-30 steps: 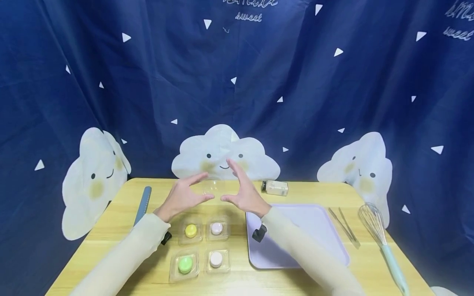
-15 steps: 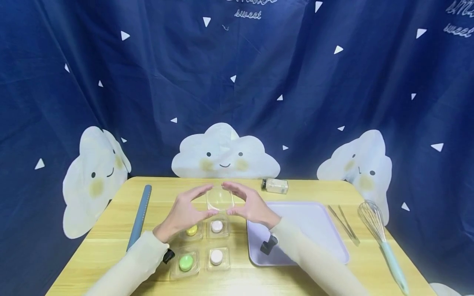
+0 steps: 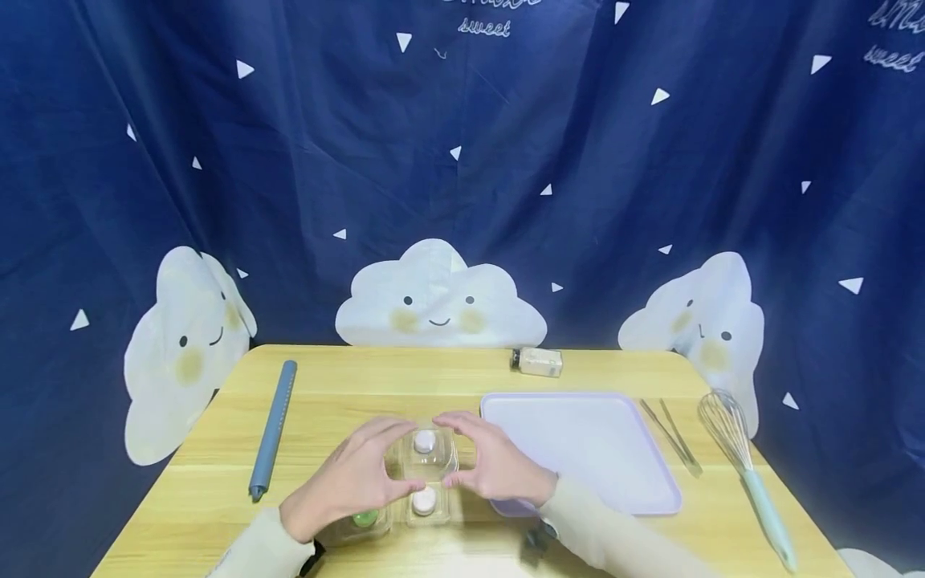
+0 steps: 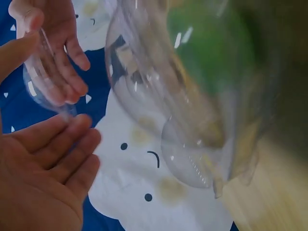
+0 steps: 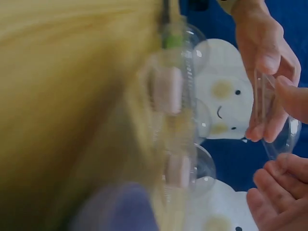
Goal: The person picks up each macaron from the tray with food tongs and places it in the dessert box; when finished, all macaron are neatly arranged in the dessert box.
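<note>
Thumbs and fingers of my left hand [image 3: 354, 478] and right hand [image 3: 502, 461] grip opposite sides of a clear plastic dome lid [image 5: 284, 137] low over the clear macaron boxes. Through the lid, in the head view, shows a pale lavender macaron [image 3: 424, 441]. Just in front of it sits a whitish macaron [image 3: 424, 501] in its box. A green macaron [image 3: 365, 518] is partly covered by my left hand, which also hides the yellow one. In the left wrist view the green macaron's box [image 4: 216, 159] looms close, with a rounded clear top.
Right of the boxes lies a lavender tray [image 3: 585, 449]. Beyond it are metal tongs [image 3: 672, 437] and a whisk [image 3: 759, 498] with a pale blue handle. A small black-capped bottle [image 3: 538, 362] lies at the table's back. A long blue bar [image 3: 273, 433] lies on the left.
Both hands have come down and nearer with the clear lid, from the back of the table to over the boxes. The boxes have stayed in place.
</note>
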Available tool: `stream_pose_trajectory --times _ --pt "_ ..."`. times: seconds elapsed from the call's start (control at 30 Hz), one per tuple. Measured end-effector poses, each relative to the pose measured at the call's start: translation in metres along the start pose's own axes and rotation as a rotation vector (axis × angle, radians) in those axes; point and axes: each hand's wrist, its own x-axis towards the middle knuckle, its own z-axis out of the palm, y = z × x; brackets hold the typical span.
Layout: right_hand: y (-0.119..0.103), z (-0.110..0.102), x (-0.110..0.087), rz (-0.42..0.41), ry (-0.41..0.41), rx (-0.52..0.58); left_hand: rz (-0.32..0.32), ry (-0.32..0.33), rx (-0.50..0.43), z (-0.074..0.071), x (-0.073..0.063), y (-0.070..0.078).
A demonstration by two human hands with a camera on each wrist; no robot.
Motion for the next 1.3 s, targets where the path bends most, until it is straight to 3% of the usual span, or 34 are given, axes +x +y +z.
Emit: stream_pose_trajectory --times 0.17,0.53,0.77,0.93,1.3 --pt "-0.004 0.008 -0.013 -0.023 -0.088 -0.129 0.039 -0.061 0.092 0.007 -0.013 0.007" --pt "-0.006 0.02 -0.023 -0.065 -0.145 -0.305 0.002 -0.21 0.128 0.017 -0.023 0.01" --pt "-0.008 0.023 -0.023 -0.064 -0.164 -0.344 -0.016 -0.235 0.112 0.023 -0.023 0.009" --pt "-0.009 0.024 -0.022 -0.046 -0.184 -0.361 0.016 -0.224 0.115 0.024 -0.023 0.009" --pt "-0.003 0.025 -0.018 -0.111 -0.208 -0.382 0.033 -0.244 0.136 0.029 -0.018 0.007"
